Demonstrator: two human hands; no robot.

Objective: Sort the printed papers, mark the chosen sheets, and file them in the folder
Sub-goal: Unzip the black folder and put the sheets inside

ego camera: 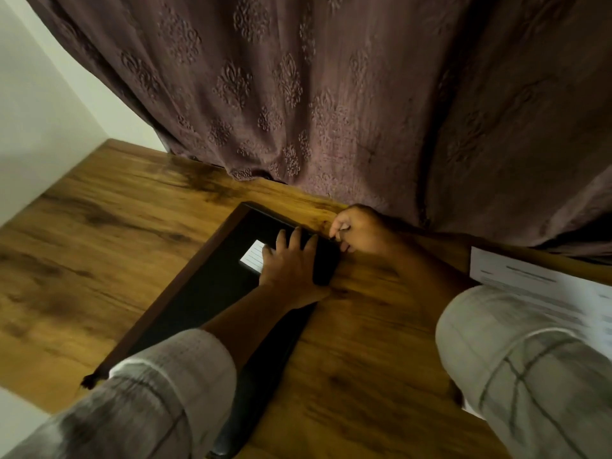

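- folder (205,293): dark, shut, lies flat on wood desk (99,243), slanting from near-left to far-mid; white label (253,260) on cover.
- L hand (291,263): fingers straight, spread a bit, palm down, pressing on cover by the label. Grips nothing.
- R hand (361,231): fingers curled, thumb + index pinching at folder's far-right corner. Looks like cover edge or a strap; blur hides which.
- printed papers (530,286): white sheets at desk's R side, partly under R sleeve (513,359), well apart from folder. No marks legible.
- handling, my guess: folder is stiff board, moderate wt, smooth cover, may slide on the wood, so the flat L palm works as an anchor. Best hold = free corner/long open edge, not the spine side.
- papers: light, floppy, easy to crease; lift by an edge and support underneath.
- room: bare wood L of folder and between folder & papers. Curtain (331,94) hangs close behind the far edge, so cover opening that way could brush the fabric.
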